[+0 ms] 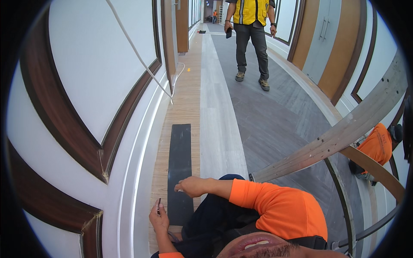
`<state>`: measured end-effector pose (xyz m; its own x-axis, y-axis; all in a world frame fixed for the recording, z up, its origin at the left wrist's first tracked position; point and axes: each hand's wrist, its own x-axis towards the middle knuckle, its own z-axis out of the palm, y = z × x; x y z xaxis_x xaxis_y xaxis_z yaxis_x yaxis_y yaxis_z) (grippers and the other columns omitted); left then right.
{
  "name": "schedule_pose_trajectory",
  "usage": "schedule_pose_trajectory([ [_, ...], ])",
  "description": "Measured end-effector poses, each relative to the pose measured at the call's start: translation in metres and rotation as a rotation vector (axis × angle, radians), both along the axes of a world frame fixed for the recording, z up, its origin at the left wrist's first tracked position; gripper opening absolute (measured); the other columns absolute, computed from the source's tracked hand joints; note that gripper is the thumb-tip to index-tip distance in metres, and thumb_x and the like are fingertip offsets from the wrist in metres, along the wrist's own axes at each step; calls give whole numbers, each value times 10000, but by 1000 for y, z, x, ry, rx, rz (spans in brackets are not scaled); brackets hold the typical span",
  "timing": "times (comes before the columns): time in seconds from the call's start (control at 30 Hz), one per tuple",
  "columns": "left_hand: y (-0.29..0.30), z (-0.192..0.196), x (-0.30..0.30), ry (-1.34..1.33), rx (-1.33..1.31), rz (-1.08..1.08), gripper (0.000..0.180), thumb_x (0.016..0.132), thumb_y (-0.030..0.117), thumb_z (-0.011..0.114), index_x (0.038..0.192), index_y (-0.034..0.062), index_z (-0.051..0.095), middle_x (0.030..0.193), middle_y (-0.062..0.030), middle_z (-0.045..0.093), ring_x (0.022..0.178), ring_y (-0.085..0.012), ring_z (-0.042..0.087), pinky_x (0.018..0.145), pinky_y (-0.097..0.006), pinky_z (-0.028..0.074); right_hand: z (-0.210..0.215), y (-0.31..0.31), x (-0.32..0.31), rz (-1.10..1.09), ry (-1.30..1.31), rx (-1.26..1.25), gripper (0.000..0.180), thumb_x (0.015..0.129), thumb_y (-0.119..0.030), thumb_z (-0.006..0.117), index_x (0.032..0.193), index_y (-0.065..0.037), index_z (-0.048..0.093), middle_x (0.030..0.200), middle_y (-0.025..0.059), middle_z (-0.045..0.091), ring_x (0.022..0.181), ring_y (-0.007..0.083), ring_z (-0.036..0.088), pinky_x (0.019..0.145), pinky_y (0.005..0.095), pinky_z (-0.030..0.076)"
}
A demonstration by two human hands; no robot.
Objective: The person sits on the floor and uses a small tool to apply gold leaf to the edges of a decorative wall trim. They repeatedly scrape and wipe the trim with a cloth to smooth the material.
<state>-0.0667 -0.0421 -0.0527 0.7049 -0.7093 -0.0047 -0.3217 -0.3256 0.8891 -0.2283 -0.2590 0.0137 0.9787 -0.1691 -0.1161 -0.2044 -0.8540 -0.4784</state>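
Note:
My left hand (pixel 160 219) is low by the left wall, its fingers closed round a slim dark tool (pixel 158 205) that stands upright; its exact kind is too small to make out. A dark grey floor plank (pixel 179 150) lies lengthwise on the wood-look floor strip (pixel 180 112) ahead of me. Over this plank, my right hand (pixel 192 186) reaches in from the right with its fingers pinched together. Something small and pale seems to show at those fingertips, too small to name.
A white wall with dark wood moulding (pixel 107 146) runs close on my left, with a white cable (pixel 138 56) hanging down it. A metal ladder (pixel 318 150) stands close on my right. A person in a yellow vest (pixel 251 12) stands ahead; another in orange (pixel 375 144) crouches beyond the ladder.

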Motion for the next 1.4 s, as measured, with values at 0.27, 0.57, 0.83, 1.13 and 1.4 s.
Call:
schedule_pose_trajectory([
  [0.27,11,-20,9,-97,-49,2,402,1051,284,603,1336,18,700,836,-62,695,692,-141,637,665,-311,530,-1,2,2,-5,2,7,430,844,-11,629,1270,-50,675,1128,220,711,1065,427,688,900,500,553],
  [0.57,13,-8,15,-44,16,-32,385,1036,252,586,1334,40,708,1202,-255,742,1100,-358,733,961,-410,547,62,21,-2,-4,-794,21,444,948,-216,755,1328,-39,608,883,194,669,778,413,670,662,474,521],
  [0.83,26,-26,18,-135,-43,10,396,1043,261,614,1341,15,698,784,-98,683,704,-166,644,693,-337,537,240,44,-31,400,-1686,-274,898,867,-116,816,1618,-46,328,776,66,602,572,222,556,517,354,419],
  [1.13,9,-41,18,-150,21,-67,373,1034,234,627,1337,33,711,898,-89,731,731,-136,644,710,-305,540,148,20,-18,-231,-1057,27,843,887,-110,804,1557,108,341,771,166,657,588,312,640,566,380,490],
  [1.4,13,-2,0,-28,119,-57,331,1032,170,599,1302,24,723,1143,-215,764,1036,-296,741,913,-381,553,312,0,-129,79,-1650,-605,331,1010,-305,622,1201,-63,498,833,52,582,643,187,584,566,337,498],
])
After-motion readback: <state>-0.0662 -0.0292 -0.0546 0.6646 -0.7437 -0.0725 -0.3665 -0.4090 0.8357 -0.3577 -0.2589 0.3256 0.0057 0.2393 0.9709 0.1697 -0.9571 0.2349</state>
